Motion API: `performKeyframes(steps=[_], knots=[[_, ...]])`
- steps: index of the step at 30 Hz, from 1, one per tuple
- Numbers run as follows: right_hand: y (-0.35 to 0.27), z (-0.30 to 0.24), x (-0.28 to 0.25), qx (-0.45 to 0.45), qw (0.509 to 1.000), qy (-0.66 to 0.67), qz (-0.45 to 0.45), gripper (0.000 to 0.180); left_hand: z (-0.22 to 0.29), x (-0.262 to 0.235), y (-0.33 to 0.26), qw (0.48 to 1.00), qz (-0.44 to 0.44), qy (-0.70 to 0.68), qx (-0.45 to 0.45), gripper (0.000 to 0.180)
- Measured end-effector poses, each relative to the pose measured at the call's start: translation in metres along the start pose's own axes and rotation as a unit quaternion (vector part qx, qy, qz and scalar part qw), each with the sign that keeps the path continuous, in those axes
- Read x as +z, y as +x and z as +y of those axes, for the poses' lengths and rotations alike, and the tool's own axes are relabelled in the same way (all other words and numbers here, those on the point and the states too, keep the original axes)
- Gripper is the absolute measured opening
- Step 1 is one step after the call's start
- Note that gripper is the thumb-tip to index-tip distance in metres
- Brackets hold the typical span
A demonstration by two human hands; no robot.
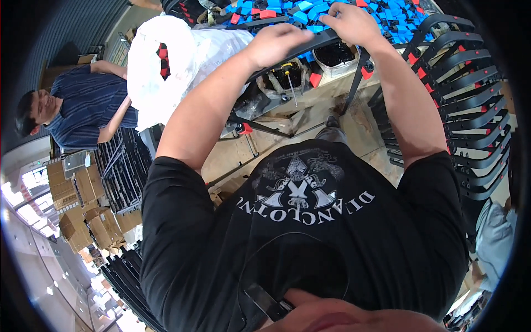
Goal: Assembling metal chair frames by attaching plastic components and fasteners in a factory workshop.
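Note:
A black curved bar (322, 40) slants across the front of me under both hands, with a leg reaching down on the right. My left hand (279, 44) lies over the bar, fingers pointing right and the thumb side partly hidden; it appears to grip the bar. Above the bar's right end, my right hand (354, 25) has its fingers bent together. What they pinch, if anything, is too small to tell. Just beyond lies a heap of blue plastic pieces (395, 21), with red pieces (271, 14) among them.
An open bag-lined box of black parts (334, 54) stands below the bar, beside a screwdriver (291, 83) in another box. Many black curved frames (470, 105) are stacked at right. A white sack (160, 39) stands left, near a co-worker in a striped shirt (91, 105). Cardboard boxes (61, 185) lie behind.

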State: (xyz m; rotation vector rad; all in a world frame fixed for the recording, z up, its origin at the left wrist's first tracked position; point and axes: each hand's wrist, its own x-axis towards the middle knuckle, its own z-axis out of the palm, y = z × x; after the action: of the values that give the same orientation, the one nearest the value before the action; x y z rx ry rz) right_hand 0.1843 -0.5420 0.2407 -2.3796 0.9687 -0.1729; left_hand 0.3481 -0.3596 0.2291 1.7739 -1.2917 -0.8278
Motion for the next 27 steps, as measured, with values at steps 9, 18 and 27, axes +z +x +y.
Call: performKeyframes(steps=[9, 18, 27], knots=[[0.004, 0.020, 0.006, -0.071, 0.993, -0.048, 0.080, 0.046, 0.005, -0.044, -0.068, 0.974, -0.023, -0.039, -0.221, 0.043], [-0.016, -0.010, -0.013, -0.044, 0.997, -0.033, 0.057, 0.044, 0.012, -0.036, -0.068, 0.965, -0.042, -0.077, -0.249, 0.033], [-0.008, 0.018, 0.010, -0.079, 0.988, -0.073, 0.107, 0.046, -0.004, -0.040, -0.090, 0.975, -0.040, -0.151, -0.159, 0.035]])
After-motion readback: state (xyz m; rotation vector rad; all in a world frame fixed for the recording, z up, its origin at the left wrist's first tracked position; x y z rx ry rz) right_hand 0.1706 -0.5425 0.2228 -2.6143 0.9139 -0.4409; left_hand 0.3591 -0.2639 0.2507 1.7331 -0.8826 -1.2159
